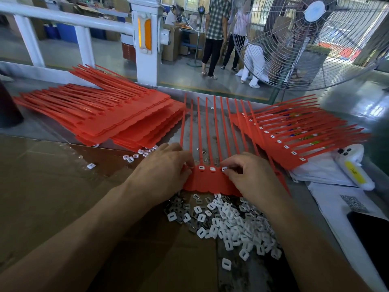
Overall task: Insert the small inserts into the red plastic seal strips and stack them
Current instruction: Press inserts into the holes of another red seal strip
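A red seal strip sheet (207, 182) lies flat in front of me, its thin tails fanning away. Three white inserts show in its sockets, one being the insert (224, 169) under my right fingertips. My left hand (166, 171) grips the sheet's left edge with curled fingers. My right hand (250, 175) pinches that insert at the sheet's socket row. A heap of loose white inserts (231, 224) lies just below the sheet. A stack of red sheets without inserts (117, 114) sits at the left, and a stack with inserts fitted (294, 140) sits at the right.
Brown cardboard (63, 186) covers the near-left table. A white bag with a yellow label (355, 171), white papers and a dark phone (372, 234) lie at the right. A big floor fan (311, 39) and several standing people are beyond the table's far edge.
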{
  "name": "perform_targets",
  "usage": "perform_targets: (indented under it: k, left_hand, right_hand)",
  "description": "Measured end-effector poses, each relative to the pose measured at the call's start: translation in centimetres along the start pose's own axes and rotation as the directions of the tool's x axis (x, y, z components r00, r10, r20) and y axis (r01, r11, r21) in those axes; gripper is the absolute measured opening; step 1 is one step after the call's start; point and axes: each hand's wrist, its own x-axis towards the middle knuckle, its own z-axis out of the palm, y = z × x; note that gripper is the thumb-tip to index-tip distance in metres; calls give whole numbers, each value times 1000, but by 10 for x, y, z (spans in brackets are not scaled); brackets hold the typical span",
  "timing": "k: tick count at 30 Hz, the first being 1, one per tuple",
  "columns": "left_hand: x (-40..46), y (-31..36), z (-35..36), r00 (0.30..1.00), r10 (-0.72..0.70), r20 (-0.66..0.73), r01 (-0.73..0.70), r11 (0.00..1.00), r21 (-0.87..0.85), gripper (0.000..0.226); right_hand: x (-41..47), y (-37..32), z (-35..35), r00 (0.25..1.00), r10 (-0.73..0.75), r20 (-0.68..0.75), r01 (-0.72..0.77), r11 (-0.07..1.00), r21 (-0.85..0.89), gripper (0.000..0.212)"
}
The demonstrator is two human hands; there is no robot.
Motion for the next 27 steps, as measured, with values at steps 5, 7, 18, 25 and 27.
perform_targets:
  k: [5,7,18,25,27]
  left_hand:
    - [0,0,0,1000,-2,4,2,1000,4,24]
    - [0,1,0,1000,-1,4,1,1000,5,24]
    - [-1,1,-1,1000,-1,4,1,1000,4,25]
    - [-1,1,-2,1000,-4,6,4,1000,-1,24]
    - [0,1,-2,1000,-5,7,5,1000,-2,24]
  right_hand:
    - [1,-4,0,999,18,34,-17,999,-30,22]
    - [1,-5,-1,999,23,47,-21,999,-35,25]
    - [-10,-7,-6,1000,-8,-2,8,998,-70,24]
    - [-12,-14,-9,999,-18,44,23,992,-122,28]
    - [-12,-17,-8,998,-34,57,44,983,-181,29]
